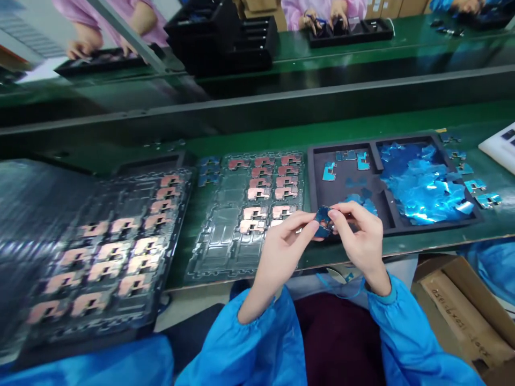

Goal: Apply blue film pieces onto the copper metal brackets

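Between both hands, over the near edge of the black divided tray (384, 214), is a small metal plate with blue film (323, 215). My left hand (287, 241) pinches its left side between thumb and fingers. On the right side, the thumb and fingers of my right hand (358, 230) are closed on it too. Several blue-filmed plates (329, 171) lie in the tray's left compartment. A heap of loose blue film pieces (422, 185) fills the right one. To the left, copper-coloured plates (257, 193) sit in a clear plastic tray (217, 244).
Farther left, stacked clear trays (140, 305) hold more copper-coloured plates. Blue plates (488, 200) lie on the green bench right of the black tray. A grey rail (241, 102) runs behind; co-workers' hands (322, 20) work beyond it. An open cardboard box (462, 305) stands below, right.
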`<action>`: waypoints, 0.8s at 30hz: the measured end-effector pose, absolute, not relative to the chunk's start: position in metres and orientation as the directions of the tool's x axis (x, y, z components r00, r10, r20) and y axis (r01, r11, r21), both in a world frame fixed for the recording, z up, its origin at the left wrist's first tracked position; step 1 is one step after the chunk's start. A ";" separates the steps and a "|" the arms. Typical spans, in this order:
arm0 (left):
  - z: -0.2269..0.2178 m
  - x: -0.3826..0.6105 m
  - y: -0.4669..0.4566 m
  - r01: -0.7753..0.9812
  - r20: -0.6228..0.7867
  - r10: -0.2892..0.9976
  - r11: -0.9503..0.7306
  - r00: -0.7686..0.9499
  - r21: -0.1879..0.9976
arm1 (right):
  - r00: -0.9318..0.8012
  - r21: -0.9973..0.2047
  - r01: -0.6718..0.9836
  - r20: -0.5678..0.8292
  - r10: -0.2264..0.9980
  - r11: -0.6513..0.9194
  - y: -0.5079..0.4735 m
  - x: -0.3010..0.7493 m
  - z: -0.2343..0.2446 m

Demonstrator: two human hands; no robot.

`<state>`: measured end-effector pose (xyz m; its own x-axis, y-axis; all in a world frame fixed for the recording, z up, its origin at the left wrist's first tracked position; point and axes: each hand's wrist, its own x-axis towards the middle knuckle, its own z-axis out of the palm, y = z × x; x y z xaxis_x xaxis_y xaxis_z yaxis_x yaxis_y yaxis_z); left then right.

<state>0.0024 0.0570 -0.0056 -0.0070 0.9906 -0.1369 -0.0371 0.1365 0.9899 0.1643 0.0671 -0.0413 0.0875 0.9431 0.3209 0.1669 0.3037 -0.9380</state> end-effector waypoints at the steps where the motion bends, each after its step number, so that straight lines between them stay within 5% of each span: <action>1: -0.008 0.002 0.055 -0.040 -0.146 0.989 0.145 -0.012 0.989 | 0.080 -0.924 0.202 0.347 0.934 0.326 0.066 0.164 -0.043; 9: -0.028 0.005 0.039 -0.133 -0.187 0.977 0.173 -0.099 0.976 | 0.046 -0.899 0.292 0.353 0.935 0.325 0.065 0.167 -0.046; 16: -0.035 0.006 0.032 -0.105 -0.058 0.974 0.036 -0.220 0.994 | -0.096 -0.478 0.658 0.713 0.694 0.582 0.048 0.162 -0.035; 24: -0.038 -0.008 0.027 -0.256 -0.239 0.969 0.216 -0.061 0.942 | -0.103 -0.383 0.680 0.795 0.598 0.626 0.043 0.165 -0.047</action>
